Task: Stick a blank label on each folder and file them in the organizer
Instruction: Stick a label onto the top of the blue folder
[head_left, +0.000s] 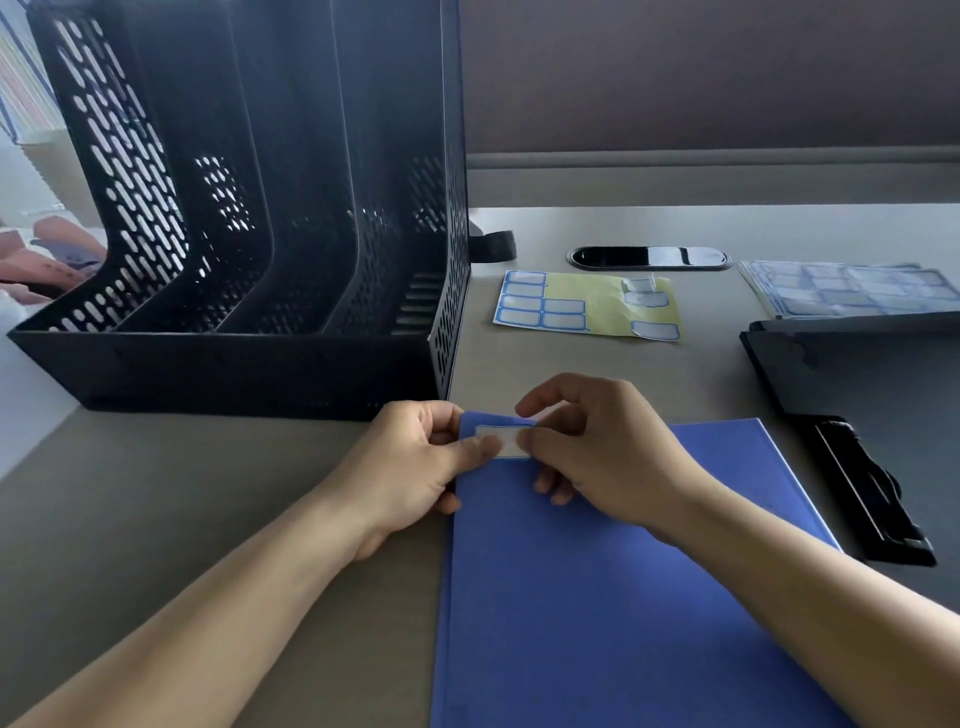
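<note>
2 hands meet at the far left corner of the blue folder (597, 597), whose long axis runs away from the person: left hand (410, 462) and right hand (597, 452) pinch the label (498, 441) lying crosswise there. Beyond stand the black organizer (234, 364) and label sheet (587, 306).

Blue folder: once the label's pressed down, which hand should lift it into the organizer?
Probably left. The left hand already grips the blue folder at its edge nearest the organizer; the right hand rests on the label, farther away.
</note>
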